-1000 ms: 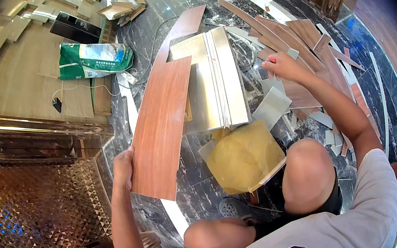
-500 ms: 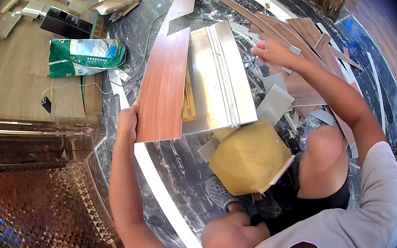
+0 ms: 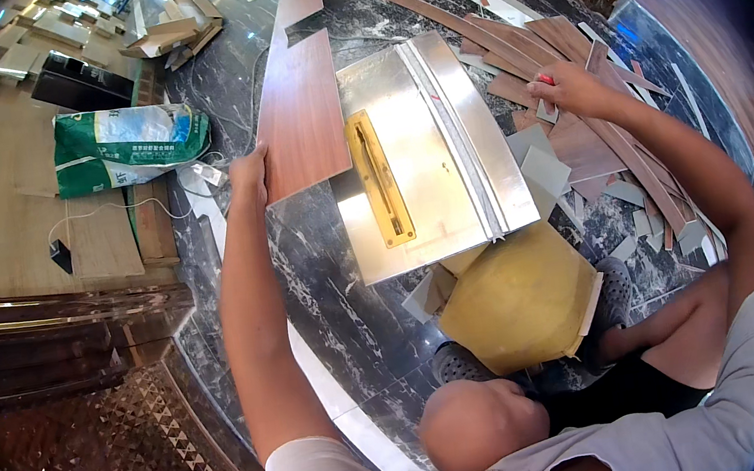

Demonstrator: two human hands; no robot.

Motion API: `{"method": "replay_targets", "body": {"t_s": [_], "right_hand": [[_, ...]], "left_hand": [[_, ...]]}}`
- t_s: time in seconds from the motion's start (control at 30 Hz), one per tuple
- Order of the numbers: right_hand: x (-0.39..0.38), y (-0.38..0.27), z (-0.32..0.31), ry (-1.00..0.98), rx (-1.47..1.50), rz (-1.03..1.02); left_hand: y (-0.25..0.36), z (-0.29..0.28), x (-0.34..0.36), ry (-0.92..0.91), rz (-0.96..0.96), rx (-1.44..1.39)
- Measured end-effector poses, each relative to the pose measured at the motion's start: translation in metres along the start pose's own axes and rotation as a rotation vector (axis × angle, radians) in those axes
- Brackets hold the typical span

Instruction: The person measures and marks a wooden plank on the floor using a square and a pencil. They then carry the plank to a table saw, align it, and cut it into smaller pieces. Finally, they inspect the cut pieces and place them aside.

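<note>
My left hand [image 3: 252,174] grips the near left edge of a reddish-brown wood-look plank [image 3: 302,102], which is held up and tilted. A notch is cut into the plank's side near its far end. Beside it lies a shiny metal saw table [image 3: 432,181] with a yellow slotted insert [image 3: 379,178] and a lengthwise rail [image 3: 451,130]. My right hand [image 3: 579,93], out to the right over the offcuts, is closed on a small tool with a red part [image 3: 545,79]. Its kind I cannot make out.
Several wood strips and offcuts [image 3: 584,146] lie scattered at the right. A yellow stool-like block [image 3: 524,302] stands between my feet. At the left are a green and white bag [image 3: 132,144], a black box [image 3: 81,81], a cardboard box [image 3: 178,28] and a white cable [image 3: 105,197].
My left hand has carried the plank left and away from the saw table, uncovering the yellow insert. My right hand has stayed over the offcuts with the red tool. The whole view has shifted.
</note>
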State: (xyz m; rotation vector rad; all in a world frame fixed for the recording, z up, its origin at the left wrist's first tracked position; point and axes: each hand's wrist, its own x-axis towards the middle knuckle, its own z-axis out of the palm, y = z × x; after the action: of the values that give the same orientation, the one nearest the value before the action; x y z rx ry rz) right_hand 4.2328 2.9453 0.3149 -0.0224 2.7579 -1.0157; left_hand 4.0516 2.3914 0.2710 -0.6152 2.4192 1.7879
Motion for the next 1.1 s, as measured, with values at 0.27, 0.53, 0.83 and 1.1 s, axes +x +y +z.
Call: {"method": "replay_targets", "body": {"t_s": [0.27,0.53,0.83,1.1], "right_hand": [[-0.021,-0.045,0.053,0.131,0.067,0.118],[-0.061,-0.055,0.104,0.336,0.207,0.168],[-0.073,-0.063,0.133,0.490,0.138,0.211],[-0.074,-0.072,0.150,0.575,0.097,0.143]], "left_hand": [[0.004,0.031,0.042,0.042,0.099,0.009],[0.002,0.045,0.040,0.169,0.162,0.337],[0.007,0.045,0.004,0.198,0.217,0.427],[-0.008,0.045,0.013,0.251,0.255,0.369]]}}
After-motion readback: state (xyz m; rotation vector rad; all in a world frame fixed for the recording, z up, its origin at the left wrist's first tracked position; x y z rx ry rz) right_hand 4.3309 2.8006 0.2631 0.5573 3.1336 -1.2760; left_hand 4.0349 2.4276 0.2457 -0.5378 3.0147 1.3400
